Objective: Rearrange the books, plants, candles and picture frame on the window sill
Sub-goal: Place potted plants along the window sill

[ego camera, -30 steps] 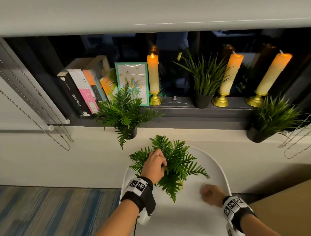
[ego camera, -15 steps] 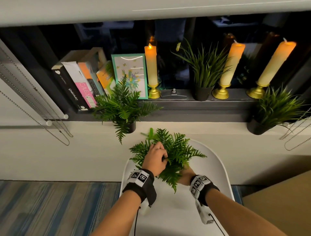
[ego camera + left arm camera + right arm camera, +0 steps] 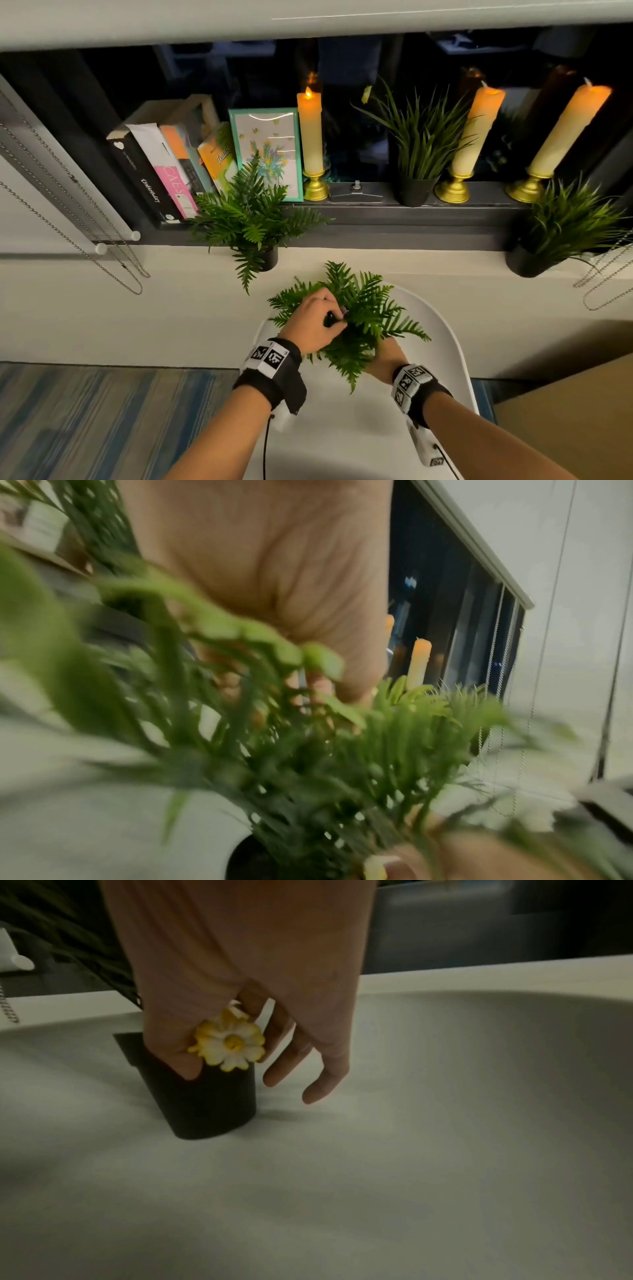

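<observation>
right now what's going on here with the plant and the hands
A person is handling a small potted fern that stands on a white seat below the window sill. The left hand grips into the fronds from above, while the right hand holds a small white and yellow flower against the fern's black pot. On the sill behind stand books, a picture frame, three candles and three more plants.
</observation>
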Tool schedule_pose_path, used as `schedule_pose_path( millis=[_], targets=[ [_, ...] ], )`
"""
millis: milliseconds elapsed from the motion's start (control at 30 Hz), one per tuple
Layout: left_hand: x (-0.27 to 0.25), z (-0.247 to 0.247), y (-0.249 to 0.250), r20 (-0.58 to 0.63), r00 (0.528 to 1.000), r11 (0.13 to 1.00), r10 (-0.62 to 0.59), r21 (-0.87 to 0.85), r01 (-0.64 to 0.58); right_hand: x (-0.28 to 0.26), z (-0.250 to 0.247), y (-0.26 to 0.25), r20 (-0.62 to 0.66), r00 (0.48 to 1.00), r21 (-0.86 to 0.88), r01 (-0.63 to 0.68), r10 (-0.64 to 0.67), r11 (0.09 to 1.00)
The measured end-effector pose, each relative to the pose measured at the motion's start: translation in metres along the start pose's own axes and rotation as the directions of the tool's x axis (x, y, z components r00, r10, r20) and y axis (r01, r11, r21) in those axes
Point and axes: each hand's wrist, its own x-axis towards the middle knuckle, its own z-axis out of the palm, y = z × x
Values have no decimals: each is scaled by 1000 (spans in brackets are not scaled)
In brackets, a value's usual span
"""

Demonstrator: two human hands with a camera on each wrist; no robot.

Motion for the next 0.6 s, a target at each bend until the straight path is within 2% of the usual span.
schedule_pose_path(
  millis=[100,200,333,367,400,467,500,533,567,600],
  targets=[
    [-6,-13,-9,-61,998,999,-31,23,32,-6,-10,-1,-22,995,-38,95,-95,995],
    [-13,-22,-21,-81,989,992,-124,-21,123,-7,-17,-2,12,990,-63,139,-138,988],
    [-11,-28,-42,-147,953,961,-266,-119,250,-7,-37,16,109,993,-13,54,-52,998],
    [-8,-27,-47,-143,942,950,-302,-125,286,-6,-43,21,94,995,81,-40,32,996],
    [-5,-27,-49,-126,933,939,-338,-108,326,-7,-48,24,97,990,243,-121,100,963],
    [2,-21,-52,-67,922,924,-382,-67,377,-4,-52,34,60,986,546,-164,157,822],
    [5,-14,-53,-32,919,919,-393,-51,391,-7,-54,34,139,962,708,-262,234,656],
    [8,-8,-51,12,919,918,-394,-41,394,-12,-56,36,228,957,830,-287,179,478],
    [12,0,-50,59,921,921,-386,-35,388,-12,-55,43,271,949,830,-316,162,460],
    [18,9,-48,104,921,923,-375,-46,381,-9,-49,49,265,955,817,-294,130,495]
  ],
)
